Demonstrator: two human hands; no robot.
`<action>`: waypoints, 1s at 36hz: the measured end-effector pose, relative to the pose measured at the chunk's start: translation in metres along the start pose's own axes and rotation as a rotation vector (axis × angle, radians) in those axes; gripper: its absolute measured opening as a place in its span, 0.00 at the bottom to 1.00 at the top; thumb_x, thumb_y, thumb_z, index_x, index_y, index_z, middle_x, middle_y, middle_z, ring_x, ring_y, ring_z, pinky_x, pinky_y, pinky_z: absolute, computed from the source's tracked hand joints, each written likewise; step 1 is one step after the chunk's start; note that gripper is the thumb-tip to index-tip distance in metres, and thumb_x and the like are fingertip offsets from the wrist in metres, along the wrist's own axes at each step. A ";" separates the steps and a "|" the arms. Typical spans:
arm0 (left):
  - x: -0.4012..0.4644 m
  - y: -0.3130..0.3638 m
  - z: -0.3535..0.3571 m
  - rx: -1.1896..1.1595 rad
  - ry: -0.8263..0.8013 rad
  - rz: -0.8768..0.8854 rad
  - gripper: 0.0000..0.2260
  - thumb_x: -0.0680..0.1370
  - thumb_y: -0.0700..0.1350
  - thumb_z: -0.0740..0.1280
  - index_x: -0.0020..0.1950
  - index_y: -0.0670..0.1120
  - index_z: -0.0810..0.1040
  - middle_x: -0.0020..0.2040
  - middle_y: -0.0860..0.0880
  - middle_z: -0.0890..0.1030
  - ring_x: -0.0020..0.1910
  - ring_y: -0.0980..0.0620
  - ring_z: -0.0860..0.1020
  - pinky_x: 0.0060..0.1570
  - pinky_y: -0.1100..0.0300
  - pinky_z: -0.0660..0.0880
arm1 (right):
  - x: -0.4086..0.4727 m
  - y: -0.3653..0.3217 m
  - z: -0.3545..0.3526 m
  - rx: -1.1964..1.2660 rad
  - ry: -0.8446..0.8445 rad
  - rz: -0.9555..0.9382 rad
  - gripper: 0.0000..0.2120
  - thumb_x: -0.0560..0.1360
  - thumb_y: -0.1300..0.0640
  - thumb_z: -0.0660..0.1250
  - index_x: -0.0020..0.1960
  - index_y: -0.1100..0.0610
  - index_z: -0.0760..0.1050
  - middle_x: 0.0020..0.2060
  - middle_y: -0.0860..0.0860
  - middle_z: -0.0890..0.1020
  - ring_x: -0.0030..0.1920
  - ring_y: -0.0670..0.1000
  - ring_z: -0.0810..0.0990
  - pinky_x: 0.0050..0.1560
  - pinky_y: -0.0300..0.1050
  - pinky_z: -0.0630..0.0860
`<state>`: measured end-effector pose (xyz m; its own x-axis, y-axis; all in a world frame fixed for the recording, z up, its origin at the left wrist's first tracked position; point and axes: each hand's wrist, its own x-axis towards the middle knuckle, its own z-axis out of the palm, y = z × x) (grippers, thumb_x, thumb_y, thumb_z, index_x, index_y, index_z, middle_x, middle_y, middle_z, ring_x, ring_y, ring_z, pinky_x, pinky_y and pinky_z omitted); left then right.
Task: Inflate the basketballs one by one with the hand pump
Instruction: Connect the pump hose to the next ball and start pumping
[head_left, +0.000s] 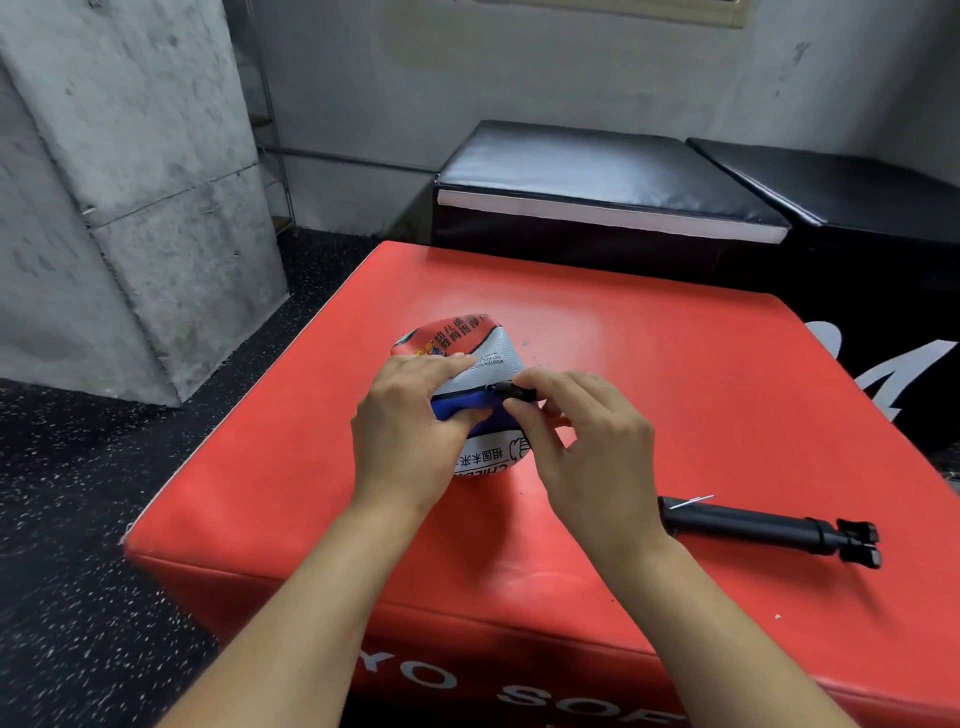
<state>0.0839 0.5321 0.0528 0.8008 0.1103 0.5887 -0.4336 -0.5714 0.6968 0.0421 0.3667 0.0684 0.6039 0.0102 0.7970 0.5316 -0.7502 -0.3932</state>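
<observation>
A deflated basketball (467, 343) in red, white and blue panels lies crumpled on the red padded box (649, 364). My left hand (410, 415) grips its near side, thumb and fingers pinching the blue panel. My right hand (582, 441) pinches a small black nozzle piece (511, 389) held against the ball's surface. The black hand pump (769, 527) lies on the box to the right, handle end pointing right, a thin metal needle (693, 501) resting at its left end.
Two black padded boxes (597, 176) stand behind the red one. A grey concrete pillar (130, 182) rises at the left. Dark speckled rubber floor (78, 519) surrounds the box on the left.
</observation>
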 end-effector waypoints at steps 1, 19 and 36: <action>-0.001 0.000 0.000 0.004 -0.004 -0.005 0.21 0.67 0.45 0.79 0.60 0.51 0.87 0.56 0.51 0.86 0.60 0.51 0.79 0.59 0.59 0.72 | 0.001 0.000 0.001 -0.005 0.002 -0.001 0.04 0.79 0.57 0.74 0.53 0.56 0.84 0.43 0.47 0.84 0.42 0.51 0.80 0.46 0.50 0.78; -0.002 0.005 0.000 0.072 -0.054 0.044 0.22 0.68 0.45 0.81 0.62 0.51 0.86 0.57 0.54 0.86 0.60 0.51 0.79 0.59 0.57 0.74 | -0.002 0.007 0.015 -0.021 0.017 0.034 0.05 0.78 0.58 0.74 0.53 0.54 0.84 0.44 0.47 0.84 0.42 0.49 0.79 0.44 0.50 0.78; 0.000 -0.005 -0.026 0.043 -0.403 0.039 0.54 0.59 0.76 0.72 0.82 0.68 0.57 0.86 0.58 0.51 0.85 0.57 0.44 0.82 0.46 0.49 | -0.002 0.056 -0.030 -0.039 -0.069 0.050 0.13 0.75 0.68 0.76 0.53 0.52 0.83 0.49 0.41 0.85 0.43 0.47 0.83 0.42 0.55 0.82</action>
<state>0.0758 0.5558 0.0600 0.8856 -0.2346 0.4009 -0.4560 -0.6036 0.6540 0.0528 0.3053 0.0586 0.6692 0.0163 0.7429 0.4768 -0.7762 -0.4125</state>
